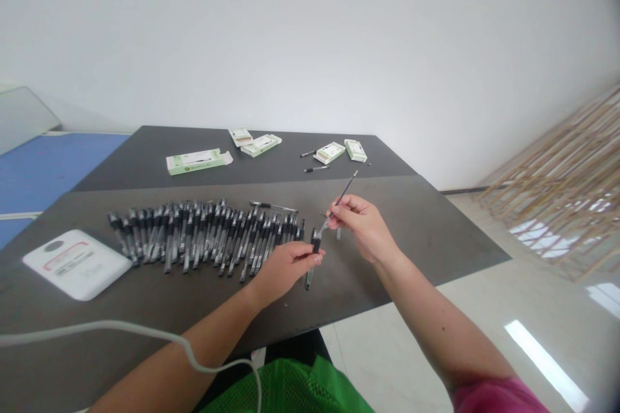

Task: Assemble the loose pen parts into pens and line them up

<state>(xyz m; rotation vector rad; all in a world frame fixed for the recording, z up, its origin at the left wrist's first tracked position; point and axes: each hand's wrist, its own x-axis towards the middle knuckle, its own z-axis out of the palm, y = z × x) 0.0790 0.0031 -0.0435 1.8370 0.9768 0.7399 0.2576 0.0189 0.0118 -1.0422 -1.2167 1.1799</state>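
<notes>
A pen barrel (314, 258) is held in the curled left hand (285, 269), and a thin refill (341, 196) is pinched in the right hand (362, 228), both raised above the worktop (387, 251), just beside a row of pens (203, 239).

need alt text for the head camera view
Two bare hands work over a dark table: the left hand grips a black pen while the right hand holds a thin refill near its upper end. A long row of black pens lies on the table, with small green-and-white boxes beyond.
</notes>
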